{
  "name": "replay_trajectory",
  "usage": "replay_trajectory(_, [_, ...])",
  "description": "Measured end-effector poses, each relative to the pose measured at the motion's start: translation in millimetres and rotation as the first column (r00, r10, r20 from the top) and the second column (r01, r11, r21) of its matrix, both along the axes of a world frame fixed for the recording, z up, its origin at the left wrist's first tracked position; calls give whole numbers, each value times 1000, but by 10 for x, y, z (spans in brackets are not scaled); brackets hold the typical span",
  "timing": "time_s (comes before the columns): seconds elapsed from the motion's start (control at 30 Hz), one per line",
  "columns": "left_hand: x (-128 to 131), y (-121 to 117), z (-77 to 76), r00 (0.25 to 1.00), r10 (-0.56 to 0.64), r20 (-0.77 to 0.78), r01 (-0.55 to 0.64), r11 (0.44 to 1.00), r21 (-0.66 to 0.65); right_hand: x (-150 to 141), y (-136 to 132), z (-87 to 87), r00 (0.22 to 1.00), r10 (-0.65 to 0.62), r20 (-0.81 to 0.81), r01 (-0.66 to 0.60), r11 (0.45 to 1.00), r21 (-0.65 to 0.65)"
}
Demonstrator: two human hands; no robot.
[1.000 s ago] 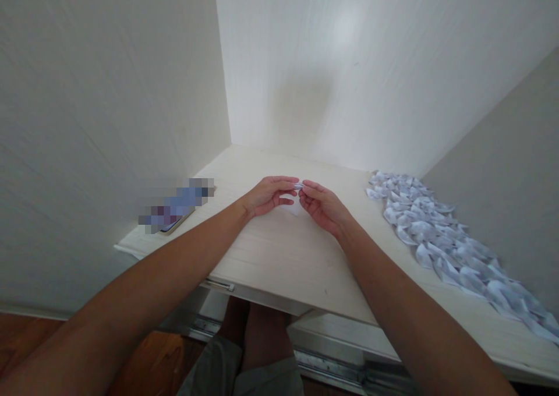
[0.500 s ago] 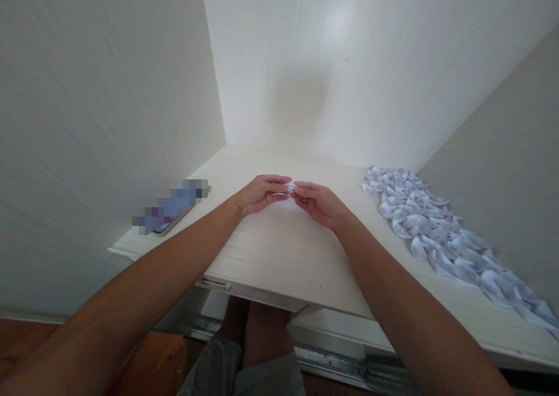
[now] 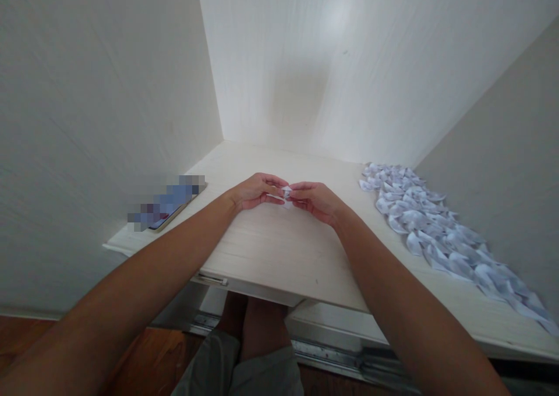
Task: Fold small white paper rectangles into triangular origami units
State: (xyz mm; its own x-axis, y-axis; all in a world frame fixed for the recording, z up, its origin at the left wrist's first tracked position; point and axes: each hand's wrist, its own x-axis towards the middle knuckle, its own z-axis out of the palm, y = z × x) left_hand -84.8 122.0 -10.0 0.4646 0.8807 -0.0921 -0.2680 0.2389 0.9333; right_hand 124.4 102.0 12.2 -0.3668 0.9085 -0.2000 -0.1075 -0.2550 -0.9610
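Between my two hands is a small folded piece of white paper point(image 3: 287, 193), partly covered by the fingers. My left hand point(image 3: 261, 191) pinches its left side with thumb and fingertips. From the right, my right hand point(image 3: 315, 200) pinches the other side, its fingertips almost meeting those of the left. Both hands are above the middle of the white desk top point(image 3: 271, 244). The exact shape of the folds is too small to make out.
A long heap of folded white paper pieces point(image 3: 414, 216) runs along the right wall. On the left lies a phone point(image 3: 174, 209), its screen blurred out. White panels enclose the desk at left, back and right. My legs are under the front edge.
The fingertips have drawn slightly apart, and more of the folded paper shows between them. The whole view has shifted a little. Both hands keep their pinch.
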Motion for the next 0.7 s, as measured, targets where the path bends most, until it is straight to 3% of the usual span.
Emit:
replay_trajectory(0.27, [8, -6, 11, 1000, 5, -19, -5, 1000, 2, -46, -35, -15, 997, -41, 65, 40, 999, 19])
replay_trajectory(0.5, [-7, 12, -19, 999, 44, 5, -44, 999, -12, -77, -33, -78, 990, -105, 94, 89, 983, 160])
replay_trajectory(0.7, [-46, 0, 30, 995, -17, -101, 16, 1000, -15, -15, -15, -50, 966, -26, 256, -23, 982, 188])
